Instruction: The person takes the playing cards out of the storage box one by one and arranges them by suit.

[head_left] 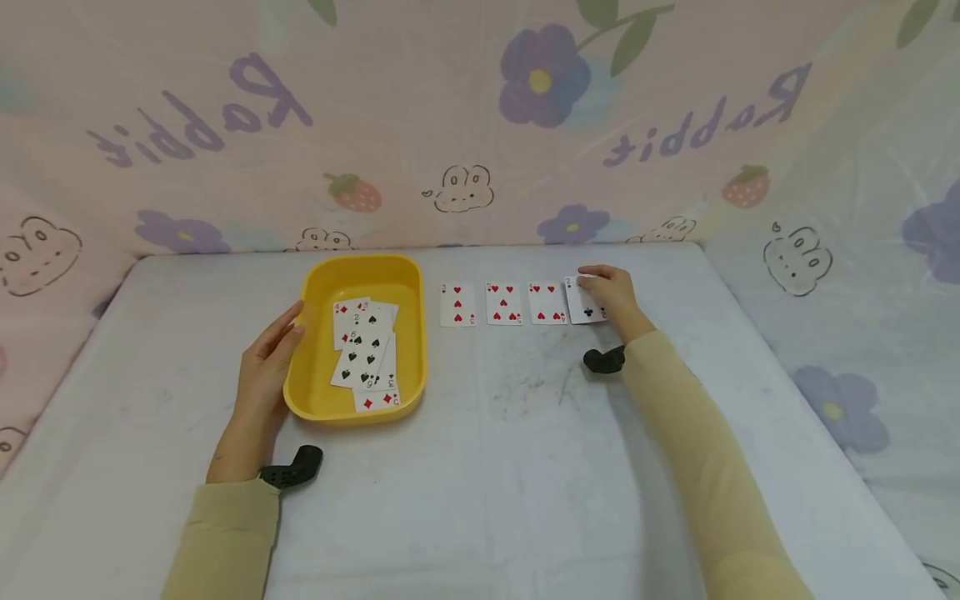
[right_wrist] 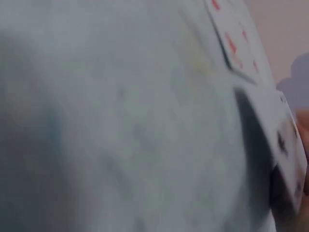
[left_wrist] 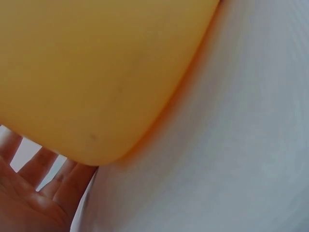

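Observation:
My right hand [head_left: 611, 296] pinches a black-suited playing card [head_left: 576, 307], a two with a club pip, at the right end of a row. In the right wrist view this card [right_wrist: 273, 121] is tilted, with a dark shadow beside it. Left of it lie the four of hearts [head_left: 547, 304], five of hearts [head_left: 503, 305] and three of hearts [head_left: 457, 306], face up. At the left wall of a yellow tray [head_left: 411, 333], my left hand [head_left: 264, 367] touches the side with fairly straight fingers. Several overlapping cards lie in the tray, a six of spades [head_left: 362, 360] on top.
A white cloth [head_left: 465, 492] covers the table, with grey smudges below the row. Behind and at the sides hangs a printed curtain [head_left: 420, 100] with rabbits and flowers. A black wrist device [head_left: 294, 468] sits at my left wrist, another [head_left: 603, 360] at my right.

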The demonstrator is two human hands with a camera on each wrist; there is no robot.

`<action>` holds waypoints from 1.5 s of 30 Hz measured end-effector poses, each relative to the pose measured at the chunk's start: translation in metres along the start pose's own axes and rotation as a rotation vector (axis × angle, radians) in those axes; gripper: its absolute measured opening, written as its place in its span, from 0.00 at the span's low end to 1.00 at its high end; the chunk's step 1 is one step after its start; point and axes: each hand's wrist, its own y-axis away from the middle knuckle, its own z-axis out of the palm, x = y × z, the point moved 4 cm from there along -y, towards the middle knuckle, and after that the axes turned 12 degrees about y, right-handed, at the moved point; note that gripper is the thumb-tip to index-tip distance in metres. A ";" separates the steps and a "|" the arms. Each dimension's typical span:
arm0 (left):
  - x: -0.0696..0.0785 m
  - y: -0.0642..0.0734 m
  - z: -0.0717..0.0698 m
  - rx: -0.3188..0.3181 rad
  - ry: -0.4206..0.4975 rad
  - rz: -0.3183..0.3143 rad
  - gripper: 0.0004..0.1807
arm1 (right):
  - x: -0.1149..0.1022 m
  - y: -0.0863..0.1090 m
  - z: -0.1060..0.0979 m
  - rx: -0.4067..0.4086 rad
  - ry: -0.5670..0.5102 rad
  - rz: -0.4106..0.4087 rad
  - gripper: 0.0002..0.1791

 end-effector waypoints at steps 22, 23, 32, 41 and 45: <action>-0.001 0.001 0.001 -0.033 -0.023 -0.004 0.26 | 0.009 0.000 -0.006 -0.068 0.351 -0.279 0.24; -0.001 0.001 0.001 -0.032 -0.026 -0.007 0.26 | 0.009 0.000 -0.006 -0.058 0.358 -0.285 0.23; 0.000 0.000 0.000 -0.034 -0.003 0.004 0.26 | -0.014 0.012 0.001 0.021 0.227 -0.200 0.22; 0.000 -0.002 0.002 -0.033 -0.006 0.007 0.25 | -0.072 0.034 0.044 -0.024 -0.105 -0.162 0.20; -0.001 0.000 -0.001 -0.020 -0.035 -0.007 0.25 | -0.089 0.042 0.067 -0.066 -0.112 -0.163 0.19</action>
